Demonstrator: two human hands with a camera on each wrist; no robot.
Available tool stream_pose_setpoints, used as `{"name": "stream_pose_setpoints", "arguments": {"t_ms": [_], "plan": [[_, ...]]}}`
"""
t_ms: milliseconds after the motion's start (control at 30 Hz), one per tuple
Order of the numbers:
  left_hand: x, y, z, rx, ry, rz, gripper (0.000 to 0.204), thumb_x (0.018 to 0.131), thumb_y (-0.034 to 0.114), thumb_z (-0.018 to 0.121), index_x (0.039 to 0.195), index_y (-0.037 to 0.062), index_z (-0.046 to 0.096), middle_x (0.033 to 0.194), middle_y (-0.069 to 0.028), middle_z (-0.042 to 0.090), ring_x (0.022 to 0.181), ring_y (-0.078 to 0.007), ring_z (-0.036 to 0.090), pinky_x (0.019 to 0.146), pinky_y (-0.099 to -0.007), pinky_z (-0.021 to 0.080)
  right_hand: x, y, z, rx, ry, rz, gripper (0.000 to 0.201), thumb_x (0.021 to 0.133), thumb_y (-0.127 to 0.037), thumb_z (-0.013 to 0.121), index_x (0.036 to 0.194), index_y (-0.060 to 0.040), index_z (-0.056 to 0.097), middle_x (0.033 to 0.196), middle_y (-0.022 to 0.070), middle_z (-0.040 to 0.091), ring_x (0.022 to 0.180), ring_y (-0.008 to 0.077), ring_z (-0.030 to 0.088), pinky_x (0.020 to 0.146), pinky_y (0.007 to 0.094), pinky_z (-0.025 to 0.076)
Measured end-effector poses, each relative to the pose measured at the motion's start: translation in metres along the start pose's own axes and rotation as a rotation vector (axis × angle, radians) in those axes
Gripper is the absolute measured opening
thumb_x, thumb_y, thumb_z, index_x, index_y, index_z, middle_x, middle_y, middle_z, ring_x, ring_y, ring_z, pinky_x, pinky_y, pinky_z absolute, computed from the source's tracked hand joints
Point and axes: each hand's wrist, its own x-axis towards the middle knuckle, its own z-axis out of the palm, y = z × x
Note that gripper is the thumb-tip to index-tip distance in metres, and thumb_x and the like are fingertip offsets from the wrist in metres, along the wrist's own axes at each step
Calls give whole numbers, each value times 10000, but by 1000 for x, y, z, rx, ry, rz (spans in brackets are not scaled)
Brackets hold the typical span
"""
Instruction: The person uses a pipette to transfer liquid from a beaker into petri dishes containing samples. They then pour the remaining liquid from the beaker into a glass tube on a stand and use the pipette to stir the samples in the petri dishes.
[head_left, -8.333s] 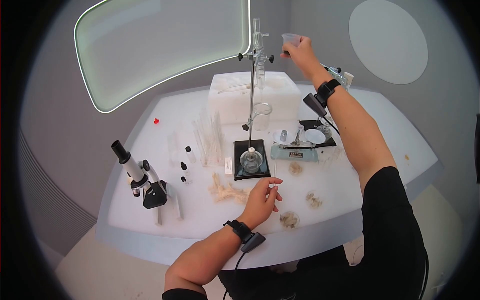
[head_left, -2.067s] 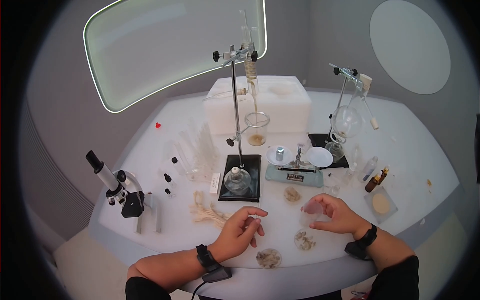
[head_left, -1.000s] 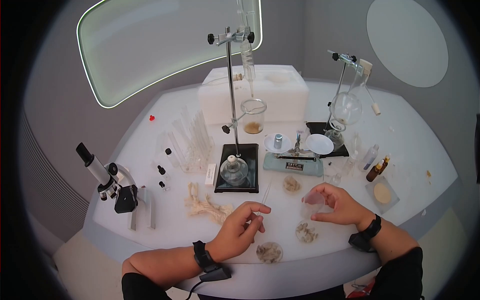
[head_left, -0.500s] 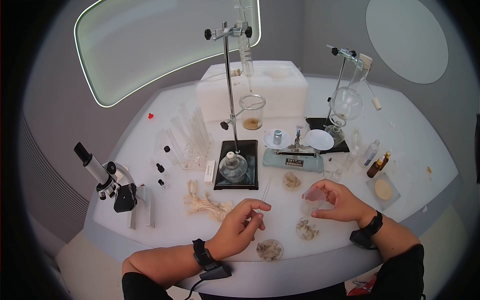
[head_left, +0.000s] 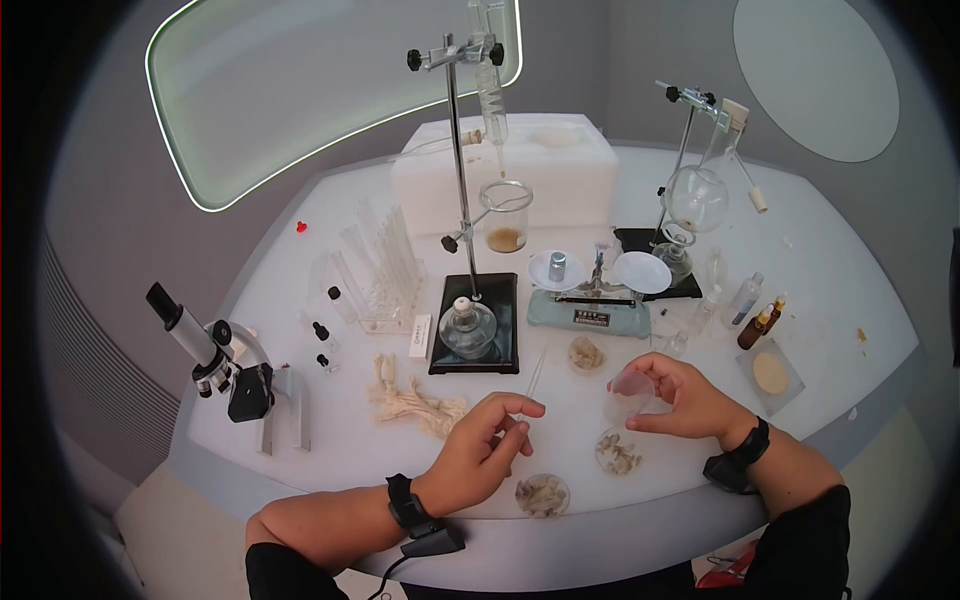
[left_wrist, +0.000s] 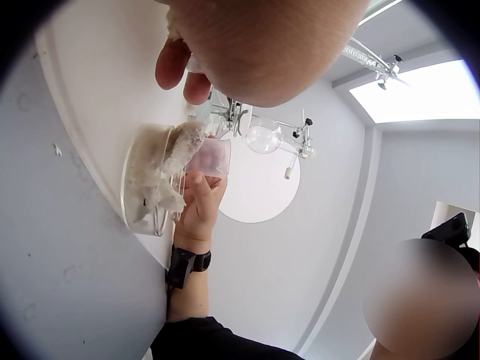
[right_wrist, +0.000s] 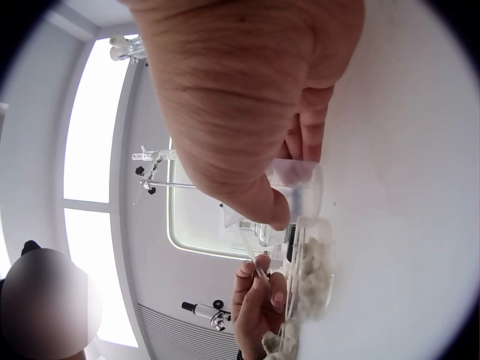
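Observation:
My left hand (head_left: pixel 485 440) pinches a thin clear rod (head_left: pixel 536 375) between thumb and fingers, above the front of the table; it slants up and away. The right hand (head_left: pixel 682 398) holds a small translucent plastic cup (head_left: pixel 628 397) by its sides, thumb toward me. Just in front of the cup lies a round dish of pale scraps (head_left: pixel 619 456). Grey-brown tufts (head_left: pixel 543 496) fill another dish below the left hand. Behind, a coiled glass tube (head_left: pixel 491 95) hangs clamped over a glass beaker (head_left: pixel 508 218), which has brownish liquid at its bottom.
A black-based stand (head_left: pixel 473 325) with a stoppered glass lamp is mid-table, beside a balance (head_left: pixel 590 313). Test tubes (head_left: pixel 375 265) and a microscope (head_left: pixel 215 360) stand left. Another stand holds a round flask (head_left: pixel 696 198) at right, near brown bottles (head_left: pixel 757 325).
My right hand, raised by the coiled tube at first, has come down with the cup to the table front. Brownish liquid has run into the beaker. Both hands have lately stayed nearly still.

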Motion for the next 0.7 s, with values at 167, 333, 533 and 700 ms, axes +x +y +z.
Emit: {"name": "stream_pose_setpoints", "arguments": {"t_ms": [167, 333, 533, 700], "plan": [[0, 0, 1, -3, 4, 11, 271, 1199, 102, 551, 1462, 91, 614, 1356, -29, 660, 999, -73, 713, 666, -228, 594, 0, 0, 0, 14, -3, -16, 591, 960, -25, 920, 1459, -45, 603, 1423, 37, 707, 1345, 122, 660, 1211, 334, 507], [0, 1, 1, 9, 1, 7, 266, 1199, 104, 557, 1458, 88, 618, 1383, -40, 655, 995, -75, 715, 660, -226, 593, 0, 2, 0, 3, 4, -11, 586, 959, -41, 927, 1453, -50, 612, 1406, 29, 714, 1323, 112, 665, 1191, 323, 517], [0, -1, 1, -6, 3, 17, 263, 1198, 94, 557, 1453, 81, 622, 1389, -46, 658, 995, -79, 717, 660, -226, 594, 0, 0, 1, 19, 4, -5, 583, 958, -48, 932, 1446, -51, 613, 1396, 27, 716, 1307, 106, 666, 1180, 321, 520], [0, 0, 1, -3, 4, 14, 263, 1197, 92, 554, 1451, 79, 623, 1392, -47, 656, 996, -79, 716, 661, -226, 595, 0, 0, 0, 1, 5, 5, 594, 951, -57, 942, 1446, -59, 614, 1372, 12, 712, 1277, 91, 661, 1163, 307, 518]]}}
